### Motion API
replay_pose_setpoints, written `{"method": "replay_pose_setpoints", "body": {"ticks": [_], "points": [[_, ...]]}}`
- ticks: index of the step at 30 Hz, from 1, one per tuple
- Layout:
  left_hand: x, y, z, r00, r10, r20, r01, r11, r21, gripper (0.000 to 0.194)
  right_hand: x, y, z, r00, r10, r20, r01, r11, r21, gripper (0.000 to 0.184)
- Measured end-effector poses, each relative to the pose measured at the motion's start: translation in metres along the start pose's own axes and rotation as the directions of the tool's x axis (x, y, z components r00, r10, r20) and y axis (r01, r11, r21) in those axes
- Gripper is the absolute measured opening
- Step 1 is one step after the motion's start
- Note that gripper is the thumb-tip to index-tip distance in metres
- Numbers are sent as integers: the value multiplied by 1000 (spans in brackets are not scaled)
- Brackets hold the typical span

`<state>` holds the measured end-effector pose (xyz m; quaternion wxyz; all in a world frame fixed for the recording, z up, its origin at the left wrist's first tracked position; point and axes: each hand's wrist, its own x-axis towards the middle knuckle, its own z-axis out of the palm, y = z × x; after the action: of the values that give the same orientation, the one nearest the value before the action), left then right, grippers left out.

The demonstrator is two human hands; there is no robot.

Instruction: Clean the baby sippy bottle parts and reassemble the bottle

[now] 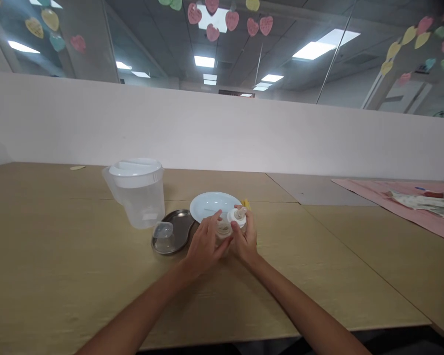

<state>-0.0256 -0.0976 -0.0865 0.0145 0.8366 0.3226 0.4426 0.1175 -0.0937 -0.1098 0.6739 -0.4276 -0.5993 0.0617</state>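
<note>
Both hands meet at the middle of the wooden table [77,276]. My left hand [204,245] wraps round a small clear baby bottle [223,230], which stands upright between the hands. My right hand [245,238] pinches the bottle's white collar with its teat [238,216], lifted just off the bottle's mouth and tilted. A white plate [210,203] lies right behind the hands. A clear bottle cap [163,230] rests in a steel kidney tray [177,229] to the left.
A clear lidded plastic jug [137,191] stands left of the plate. Something yellow [246,202] peeks out behind my right hand. A pink cloth [403,204] with a patterned item lies at the far right. A white partition wall runs along the table's back edge.
</note>
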Motion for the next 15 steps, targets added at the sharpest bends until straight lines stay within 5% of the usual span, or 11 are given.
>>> {"method": "replay_pose_setpoints", "body": {"ticks": [5,15], "points": [[-6,-4,6,993,-116,-33,104,960,-259,69,0,2,-1,983,-56,173,82,986,-145,33],[-7,-5,8,981,-112,-158,72,969,-238,41,-5,6,-2,982,-90,169,94,996,-13,28]]}}
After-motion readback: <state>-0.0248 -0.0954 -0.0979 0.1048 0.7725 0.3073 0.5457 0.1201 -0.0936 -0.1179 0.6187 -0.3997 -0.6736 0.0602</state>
